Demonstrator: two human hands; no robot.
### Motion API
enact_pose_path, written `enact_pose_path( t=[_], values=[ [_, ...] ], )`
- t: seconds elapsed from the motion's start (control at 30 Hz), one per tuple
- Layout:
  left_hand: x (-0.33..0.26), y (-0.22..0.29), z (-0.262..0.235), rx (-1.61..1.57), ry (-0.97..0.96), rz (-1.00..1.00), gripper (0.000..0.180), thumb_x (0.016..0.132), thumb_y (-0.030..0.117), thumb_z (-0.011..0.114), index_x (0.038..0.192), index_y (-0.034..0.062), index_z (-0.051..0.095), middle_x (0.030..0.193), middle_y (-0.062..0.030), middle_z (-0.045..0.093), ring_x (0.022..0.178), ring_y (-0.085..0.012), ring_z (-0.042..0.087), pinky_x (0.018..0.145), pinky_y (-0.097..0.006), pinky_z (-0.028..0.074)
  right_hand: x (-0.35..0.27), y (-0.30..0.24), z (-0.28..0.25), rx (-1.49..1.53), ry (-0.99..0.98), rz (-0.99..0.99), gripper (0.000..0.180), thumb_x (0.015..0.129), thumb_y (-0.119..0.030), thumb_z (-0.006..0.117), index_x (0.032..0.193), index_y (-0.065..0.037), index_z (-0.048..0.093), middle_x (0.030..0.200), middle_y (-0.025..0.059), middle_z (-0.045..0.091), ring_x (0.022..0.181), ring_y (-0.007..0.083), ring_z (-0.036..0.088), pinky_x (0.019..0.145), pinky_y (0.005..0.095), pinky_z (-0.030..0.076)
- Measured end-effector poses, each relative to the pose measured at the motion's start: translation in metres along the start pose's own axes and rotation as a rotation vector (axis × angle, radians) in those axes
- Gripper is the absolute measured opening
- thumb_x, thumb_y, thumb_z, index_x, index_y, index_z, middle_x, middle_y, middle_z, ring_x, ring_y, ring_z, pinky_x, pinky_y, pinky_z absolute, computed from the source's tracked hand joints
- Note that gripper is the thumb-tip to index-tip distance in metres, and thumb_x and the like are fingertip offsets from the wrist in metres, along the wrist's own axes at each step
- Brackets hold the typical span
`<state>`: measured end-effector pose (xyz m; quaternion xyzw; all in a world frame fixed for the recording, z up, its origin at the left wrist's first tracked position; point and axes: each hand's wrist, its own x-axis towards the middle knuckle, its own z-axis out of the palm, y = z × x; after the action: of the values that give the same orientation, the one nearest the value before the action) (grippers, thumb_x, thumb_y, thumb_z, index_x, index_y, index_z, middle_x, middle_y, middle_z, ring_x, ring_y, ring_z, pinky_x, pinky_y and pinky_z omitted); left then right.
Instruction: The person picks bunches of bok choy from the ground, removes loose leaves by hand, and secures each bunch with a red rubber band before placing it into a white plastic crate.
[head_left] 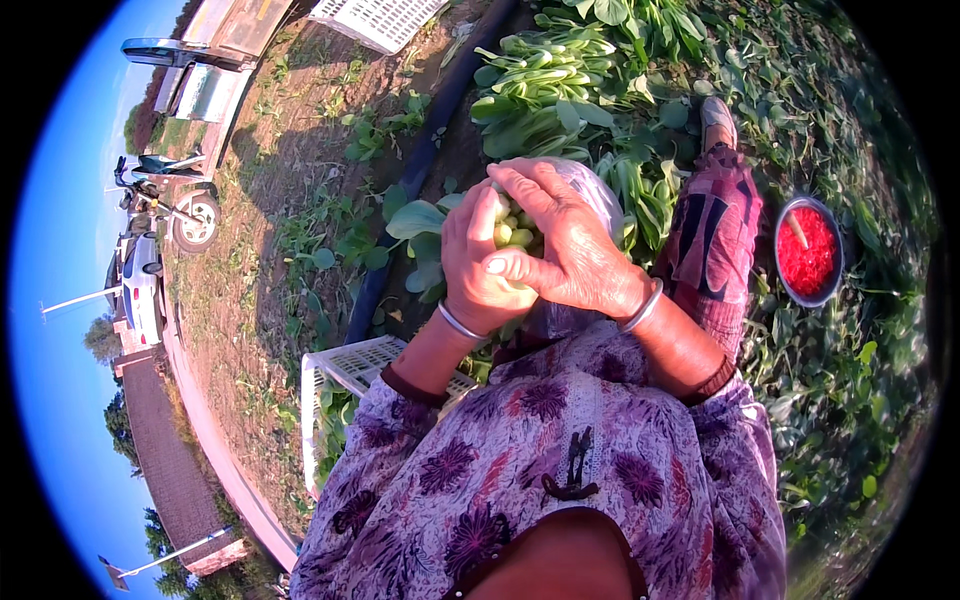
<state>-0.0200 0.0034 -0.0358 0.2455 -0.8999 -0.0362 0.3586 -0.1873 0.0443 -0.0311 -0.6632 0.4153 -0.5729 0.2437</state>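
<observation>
Between my two hands is a bunch of leafy greens [517, 232], its pale green stalk ends showing in the gap. My left hand [474, 262] is wrapped round the bunch from the left, with some leaves [415, 220] sticking out beyond its fingers. Over the right side and the top lies my right hand [578, 232], curled against the same bunch. Most of the bunch is hidden by my fingers. Just past my hands, bundled greens [548, 75] lie on the ground, stalks bared. Whitish plastic sheeting [592, 190] shows behind my right hand.
A grey bowl [838, 268] of red strands with a light stick in it stands at the right among low plants. White plastic crates [340, 362] sit at my left and far ahead [385, 22]. A dark hose [405, 190] runs along the soil. A motorbike [165, 205] stands far left.
</observation>
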Motion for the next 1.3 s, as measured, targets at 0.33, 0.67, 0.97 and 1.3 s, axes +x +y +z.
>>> enact_pose_path(
  t=[0.33,0.67,0.97,1.3],
  values=[
    [0.021,0.016,0.018,-0.258,-0.126,-0.069,0.083,0.072,0.020,0.082,0.138,-0.0021,0.036,0.123,-0.0227,0.057,0.102,-0.0387,0.062,0.089,-0.047,0.050,-0.015,0.007,-0.013,-0.020,0.131,0.096,0.077,0.083,-0.055,0.069,0.128,0.005,0.053,0.120,0.0260,0.056,0.112,0.0445,0.055,0.100,0.0488,0.043],
    [0.055,0.023,0.018,-0.087,-0.132,0.011,0.095,0.060,0.018,0.092,0.136,-0.0008,0.038,0.107,-0.0138,0.067,0.097,-0.0301,0.066,0.091,-0.043,0.051,-0.122,0.079,-0.187,-0.012,0.917,0.444,0.028,0.093,-0.013,0.067,0.116,0.004,0.063,0.103,0.0107,0.065,0.090,0.0176,0.063,0.085,0.0303,0.050],
    [0.063,0.036,0.038,-0.013,-0.186,-0.028,0.093,0.058,0.028,0.093,0.133,0.0017,0.045,0.113,-0.0152,0.063,0.102,-0.0344,0.063,0.093,-0.047,0.048,-0.358,0.234,-0.223,-0.888,0.565,1.212,0.017,0.076,-0.016,0.061,0.077,0.001,0.062,0.080,0.0227,0.060,0.078,0.0381,0.061,0.070,0.0469,0.047],
    [0.071,0.037,0.060,-0.024,-0.265,-0.023,0.098,0.058,0.033,0.093,0.136,0.0016,0.042,0.121,-0.0178,0.058,0.109,-0.0367,0.059,0.095,-0.049,0.045,-0.334,0.267,-0.234,-0.953,0.456,1.596,0.041,0.088,-0.047,0.061,0.103,-0.010,0.069,0.112,0.0166,0.067,0.107,0.0365,0.064,0.093,0.0528,0.045]
  ],
)
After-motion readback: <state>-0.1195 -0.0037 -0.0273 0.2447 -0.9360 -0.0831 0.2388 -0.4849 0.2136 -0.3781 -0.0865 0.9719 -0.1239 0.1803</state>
